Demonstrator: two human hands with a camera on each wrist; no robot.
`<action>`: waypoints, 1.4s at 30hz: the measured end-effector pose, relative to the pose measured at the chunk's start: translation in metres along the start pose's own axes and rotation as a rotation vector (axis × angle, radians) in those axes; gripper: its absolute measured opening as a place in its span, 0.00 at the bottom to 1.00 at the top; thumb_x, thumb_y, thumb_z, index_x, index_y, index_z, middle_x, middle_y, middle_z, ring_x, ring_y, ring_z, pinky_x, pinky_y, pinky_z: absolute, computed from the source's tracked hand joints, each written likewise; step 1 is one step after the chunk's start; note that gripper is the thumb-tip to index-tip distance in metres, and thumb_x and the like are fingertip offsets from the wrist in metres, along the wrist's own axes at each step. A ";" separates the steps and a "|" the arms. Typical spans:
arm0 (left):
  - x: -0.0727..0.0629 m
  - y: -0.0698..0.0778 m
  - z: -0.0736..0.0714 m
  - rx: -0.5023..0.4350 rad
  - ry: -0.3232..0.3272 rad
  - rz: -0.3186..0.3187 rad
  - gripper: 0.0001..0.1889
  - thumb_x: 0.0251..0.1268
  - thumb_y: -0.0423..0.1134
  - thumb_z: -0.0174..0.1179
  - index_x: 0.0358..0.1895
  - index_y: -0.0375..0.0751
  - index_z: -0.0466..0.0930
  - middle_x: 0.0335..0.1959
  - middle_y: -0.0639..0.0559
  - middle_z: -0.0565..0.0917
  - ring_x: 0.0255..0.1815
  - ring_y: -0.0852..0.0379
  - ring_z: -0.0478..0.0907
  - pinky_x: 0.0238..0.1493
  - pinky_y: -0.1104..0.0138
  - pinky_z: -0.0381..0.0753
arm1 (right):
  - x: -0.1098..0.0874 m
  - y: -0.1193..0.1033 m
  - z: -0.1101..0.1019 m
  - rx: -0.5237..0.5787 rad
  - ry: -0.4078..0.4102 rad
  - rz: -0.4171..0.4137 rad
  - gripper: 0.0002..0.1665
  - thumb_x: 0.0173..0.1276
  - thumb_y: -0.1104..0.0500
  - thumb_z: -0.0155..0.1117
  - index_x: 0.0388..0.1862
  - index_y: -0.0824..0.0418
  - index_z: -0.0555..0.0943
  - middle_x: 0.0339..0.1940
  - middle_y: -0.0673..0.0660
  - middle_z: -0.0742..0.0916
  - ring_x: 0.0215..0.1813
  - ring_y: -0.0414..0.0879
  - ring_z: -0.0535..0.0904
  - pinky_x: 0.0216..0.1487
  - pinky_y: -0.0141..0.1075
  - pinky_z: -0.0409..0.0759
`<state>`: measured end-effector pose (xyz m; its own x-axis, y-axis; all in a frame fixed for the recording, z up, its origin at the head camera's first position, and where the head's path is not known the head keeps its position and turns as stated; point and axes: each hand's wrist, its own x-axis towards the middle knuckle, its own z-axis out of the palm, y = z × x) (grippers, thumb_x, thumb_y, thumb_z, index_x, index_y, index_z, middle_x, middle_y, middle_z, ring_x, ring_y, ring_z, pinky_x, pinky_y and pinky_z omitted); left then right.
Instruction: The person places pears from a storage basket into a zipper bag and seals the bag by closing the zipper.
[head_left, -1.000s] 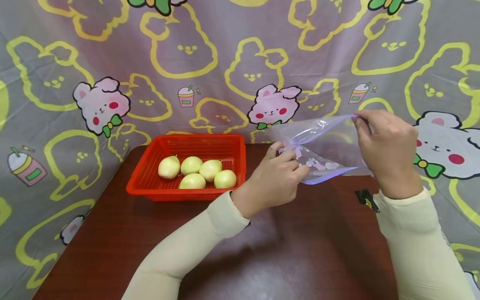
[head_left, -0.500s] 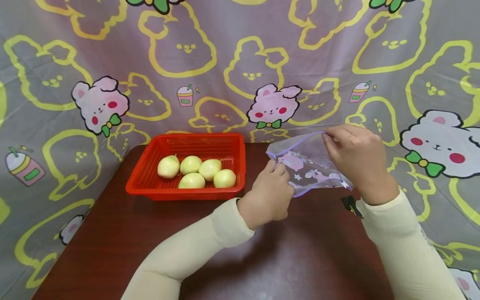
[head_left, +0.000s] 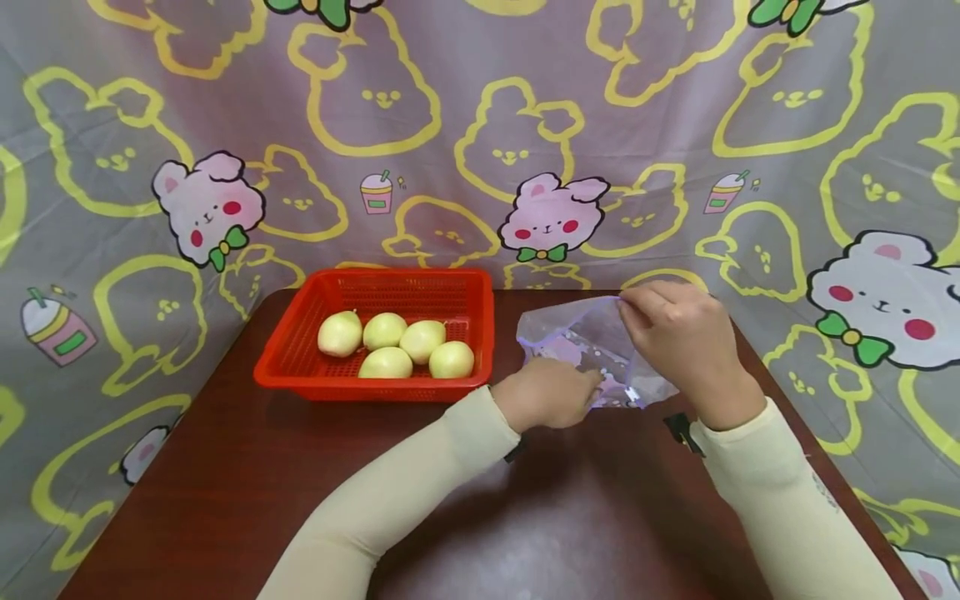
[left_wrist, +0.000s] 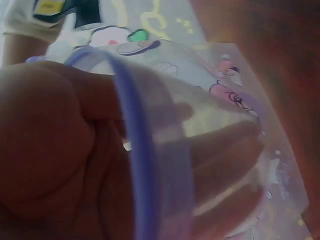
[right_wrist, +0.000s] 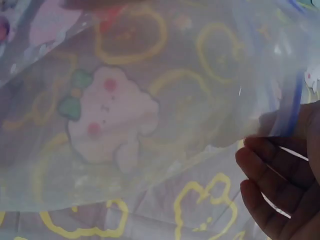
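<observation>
A clear zip bag (head_left: 606, 333) with a purple edge and pink and white prints hangs between the hands, its mouth spread. My right hand (head_left: 678, 342) pinches the top purple edge between thumb and fingertips; in the right wrist view, this hand (right_wrist: 280, 175) has its other fingers loosely bent below the edge. Reaching into the mouth is my left hand (head_left: 551, 393), its fingertips hidden in the head view. The left wrist view shows the purple rim (left_wrist: 132, 135) crossing the palm, with fairly straight fingers (left_wrist: 225, 160) visible through the plastic. A white slider (head_left: 632, 394) sits on the bag's edge.
Left of the hands, a red plastic basket (head_left: 375, 392) stands on the dark brown table (head_left: 225, 483). Several pale yellow-green pears (head_left: 386, 364) lie in it. A curtain (head_left: 442, 100) printed with cartoon bunnies closes off the back and sides.
The bag and my right hand have come left and lower, nearer the table. My left hand has gone from the bag's edge into its mouth. The basket and pears stay put.
</observation>
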<state>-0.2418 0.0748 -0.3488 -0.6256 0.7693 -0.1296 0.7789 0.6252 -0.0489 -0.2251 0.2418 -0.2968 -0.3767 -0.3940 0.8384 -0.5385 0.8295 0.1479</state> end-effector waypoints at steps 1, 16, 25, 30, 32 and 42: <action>0.003 0.000 0.005 0.022 0.001 -0.008 0.17 0.74 0.50 0.47 0.57 0.50 0.76 0.41 0.51 0.85 0.40 0.51 0.82 0.40 0.54 0.81 | -0.001 -0.001 0.001 -0.001 -0.017 -0.008 0.05 0.60 0.66 0.67 0.31 0.69 0.86 0.25 0.61 0.86 0.27 0.56 0.82 0.31 0.50 0.81; 0.026 -0.002 0.028 0.056 -0.272 -0.055 0.21 0.75 0.51 0.43 0.67 0.65 0.73 0.59 0.60 0.79 0.59 0.56 0.74 0.59 0.53 0.64 | -0.009 -0.002 0.001 0.005 -0.025 -0.005 0.07 0.55 0.68 0.71 0.34 0.69 0.87 0.28 0.61 0.87 0.31 0.56 0.83 0.37 0.51 0.81; 0.021 -0.007 0.029 0.055 -0.306 -0.041 0.09 0.63 0.42 0.58 0.24 0.50 0.81 0.29 0.56 0.82 0.34 0.59 0.75 0.60 0.56 0.61 | -0.007 -0.001 -0.002 0.017 -0.030 -0.002 0.08 0.53 0.69 0.73 0.34 0.68 0.87 0.30 0.61 0.88 0.32 0.56 0.84 0.37 0.51 0.81; 0.014 -0.013 0.016 0.051 -0.171 0.036 0.08 0.67 0.41 0.55 0.37 0.50 0.85 0.37 0.56 0.84 0.39 0.57 0.78 0.50 0.60 0.75 | -0.006 0.001 -0.002 0.020 -0.022 0.035 0.07 0.57 0.67 0.70 0.35 0.68 0.87 0.30 0.62 0.87 0.31 0.56 0.84 0.34 0.50 0.81; 0.011 -0.015 0.008 0.027 -0.098 0.086 0.08 0.68 0.40 0.55 0.42 0.52 0.85 0.36 0.56 0.84 0.37 0.56 0.79 0.40 0.61 0.79 | -0.005 0.002 -0.001 0.020 -0.024 0.041 0.06 0.59 0.66 0.68 0.35 0.68 0.87 0.30 0.62 0.87 0.31 0.56 0.84 0.32 0.50 0.81; -0.031 -0.021 -0.036 -0.016 0.375 0.191 0.07 0.66 0.36 0.53 0.36 0.51 0.80 0.20 0.58 0.76 0.24 0.60 0.73 0.24 0.67 0.73 | 0.000 0.005 -0.001 -0.014 0.039 0.115 0.10 0.65 0.62 0.59 0.34 0.67 0.85 0.28 0.62 0.87 0.25 0.54 0.82 0.23 0.50 0.76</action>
<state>-0.2408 0.0428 -0.3083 -0.4449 0.8643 0.2346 0.8834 0.4666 -0.0436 -0.2268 0.2469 -0.2958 -0.4057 -0.2801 0.8700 -0.4824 0.8741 0.0564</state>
